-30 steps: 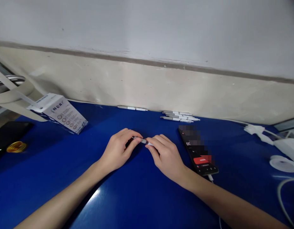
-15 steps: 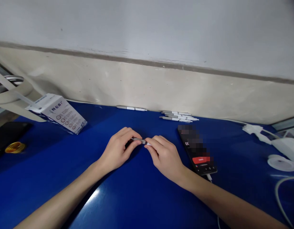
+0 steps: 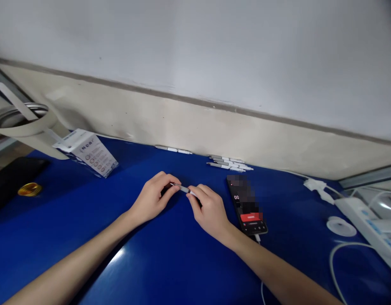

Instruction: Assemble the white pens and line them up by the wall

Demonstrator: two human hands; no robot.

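Between my two hands, just above the blue table point(image 3: 170, 254), is a white pen with a grey grip point(image 3: 184, 189). My left hand point(image 3: 153, 195) pinches its tip end between thumb and forefinger. Around the white barrel, the fingers of my right hand point(image 3: 208, 207) are closed, hiding the rear part. Several similar pens point(image 3: 229, 163) lie bunched by the wall, beyond my right hand. Another single pen point(image 3: 174, 150) rests along the wall farther left.
A phone point(image 3: 246, 205) with a cable lies right of my right hand. At the left stand a printed carton point(image 3: 94, 154) and a beige bin point(image 3: 39, 137), near a gold coil point(image 3: 29, 189) and a black object point(image 3: 14, 182). A power strip point(image 3: 367, 224) and white disc point(image 3: 341, 226) sit at the right.
The camera view has turned slightly, so table items appear shifted. My left fingers have slid toward the pen's tip, showing more of the grey grip. Both hands still hold the pen.
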